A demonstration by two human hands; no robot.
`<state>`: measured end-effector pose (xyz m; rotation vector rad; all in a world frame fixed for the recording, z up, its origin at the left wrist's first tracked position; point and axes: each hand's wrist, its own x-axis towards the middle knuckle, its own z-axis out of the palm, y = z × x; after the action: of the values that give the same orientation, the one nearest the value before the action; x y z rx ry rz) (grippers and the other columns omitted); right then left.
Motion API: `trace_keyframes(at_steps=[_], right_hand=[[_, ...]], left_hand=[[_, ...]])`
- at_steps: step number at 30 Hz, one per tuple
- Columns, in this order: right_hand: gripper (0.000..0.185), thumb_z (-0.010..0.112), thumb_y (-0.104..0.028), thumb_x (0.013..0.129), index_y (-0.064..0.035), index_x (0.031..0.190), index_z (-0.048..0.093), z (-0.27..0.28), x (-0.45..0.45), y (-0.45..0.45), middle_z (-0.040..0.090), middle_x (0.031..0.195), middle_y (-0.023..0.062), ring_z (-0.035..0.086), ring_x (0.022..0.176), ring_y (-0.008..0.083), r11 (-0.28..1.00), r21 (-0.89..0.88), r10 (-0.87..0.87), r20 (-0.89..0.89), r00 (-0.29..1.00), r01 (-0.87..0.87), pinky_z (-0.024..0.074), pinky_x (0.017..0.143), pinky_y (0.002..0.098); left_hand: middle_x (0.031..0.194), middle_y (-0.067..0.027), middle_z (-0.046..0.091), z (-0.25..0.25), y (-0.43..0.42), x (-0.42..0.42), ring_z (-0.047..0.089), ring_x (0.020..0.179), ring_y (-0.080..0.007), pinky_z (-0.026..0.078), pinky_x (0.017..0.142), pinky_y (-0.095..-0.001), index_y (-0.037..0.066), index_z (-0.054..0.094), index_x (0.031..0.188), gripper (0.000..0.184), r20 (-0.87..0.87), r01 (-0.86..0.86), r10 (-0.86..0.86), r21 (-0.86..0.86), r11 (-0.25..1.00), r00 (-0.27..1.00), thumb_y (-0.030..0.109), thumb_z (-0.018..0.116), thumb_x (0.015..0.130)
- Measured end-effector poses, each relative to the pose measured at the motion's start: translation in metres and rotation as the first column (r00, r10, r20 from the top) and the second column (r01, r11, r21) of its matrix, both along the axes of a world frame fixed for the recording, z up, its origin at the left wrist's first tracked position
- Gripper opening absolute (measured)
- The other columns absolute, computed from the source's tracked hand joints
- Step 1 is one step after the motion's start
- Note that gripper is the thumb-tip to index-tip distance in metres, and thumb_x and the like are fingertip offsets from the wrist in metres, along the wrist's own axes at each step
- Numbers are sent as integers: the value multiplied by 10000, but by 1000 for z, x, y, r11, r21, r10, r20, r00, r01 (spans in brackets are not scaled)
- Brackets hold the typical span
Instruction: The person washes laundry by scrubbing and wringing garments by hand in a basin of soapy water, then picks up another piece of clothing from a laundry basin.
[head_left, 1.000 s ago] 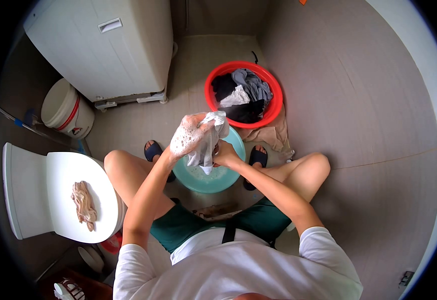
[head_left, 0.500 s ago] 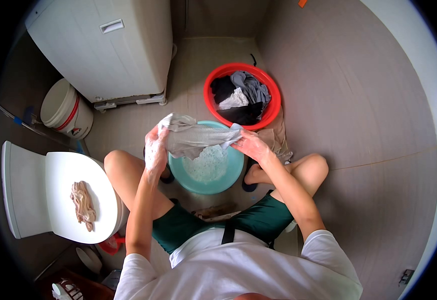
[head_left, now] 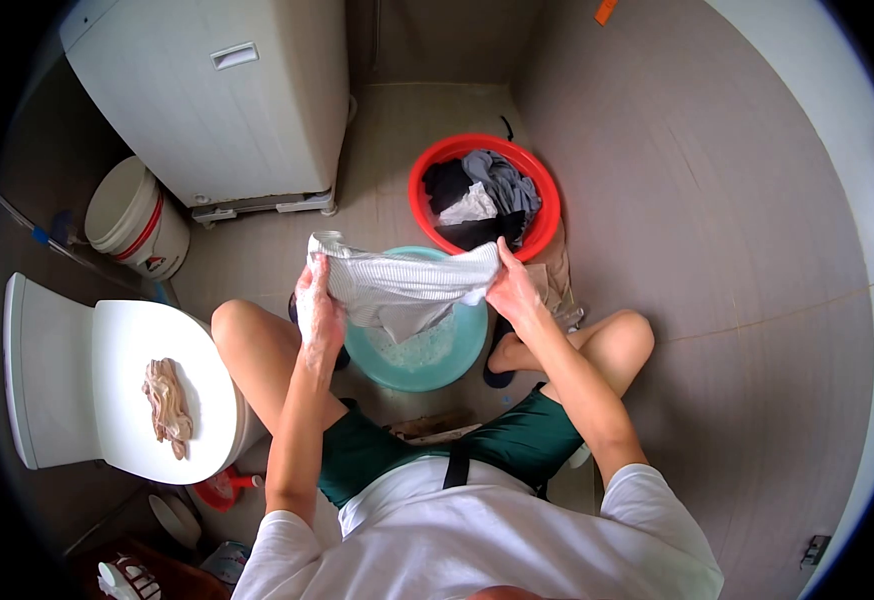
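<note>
A light grey striped cloth garment (head_left: 407,280) is stretched between my two hands, above the teal basin (head_left: 427,378). My left hand (head_left: 319,308), with suds on it, grips the garment's left end. At the other end, my right hand (head_left: 515,292) is closed on the fabric's edge. The middle of the cloth sags and hides the back part of the basin. Soapy water (head_left: 425,350) with foam shows below it. I cannot make out the garment's exact kind.
Beyond the basin stands a red tub (head_left: 551,200) of dark, grey and white clothes. On the left are a closed toilet lid (head_left: 122,375) bearing a beige cloth (head_left: 167,408), a white bucket (head_left: 122,215) and a white appliance (head_left: 217,120). A wall (head_left: 737,220) rises on the right.
The garment has been pulled wider and flatter between my hands. My right hand has moved slightly right and turned its fingers upward; my left hand has shifted a little.
</note>
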<state>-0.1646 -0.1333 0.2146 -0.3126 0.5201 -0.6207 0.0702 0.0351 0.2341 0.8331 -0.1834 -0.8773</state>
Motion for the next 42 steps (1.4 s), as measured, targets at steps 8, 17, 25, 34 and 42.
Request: trace_keyframes(at_steps=[8,17,25,34,42], right_hand=[[630,547,146,738,-71,1306,382,-23,33,21,534,1175,80,539,1060,226,894,-442,-173,-201,964,69,436,909,319],[319,429,-183,921,-38,1189,523,-5,44,70,604,1059,130,595,933,235,955,211,257,-248,934,-207,498,819,384],[340,425,-202,888,5,1146,500,-41,25,31,583,1129,125,522,1096,269,998,53,-39,4,999,39,374,992,390],[136,515,-197,927,-89,969,585,9,-1,2,617,1021,-3,579,968,129,929,-366,-67,1,998,63,453,865,295],[440,685,-132,792,-21,1167,484,24,19,5,574,1067,85,555,993,178,502,-785,-436,-593,678,-364,458,856,312]], left_hand=[[1063,-66,582,75,-28,-59,573,951,-165,483,831,-322,64,490,1184,305,-187,305,-320,-101,947,929,262,485,952],[1110,-52,566,94,-54,-68,559,981,-165,469,868,-343,85,490,1186,270,-38,415,-430,-194,889,902,235,457,965],[1123,-67,584,90,-37,-26,558,1034,-205,449,929,-376,84,518,1179,311,-164,234,-249,-108,966,954,285,503,942],[1121,-74,590,42,-38,34,579,1010,-233,484,893,-404,70,532,1168,306,-292,126,-121,-2,992,949,275,507,941],[861,-18,577,18,-30,22,601,840,-181,538,757,-318,103,554,1049,199,-309,465,-478,-119,877,822,263,524,935]])
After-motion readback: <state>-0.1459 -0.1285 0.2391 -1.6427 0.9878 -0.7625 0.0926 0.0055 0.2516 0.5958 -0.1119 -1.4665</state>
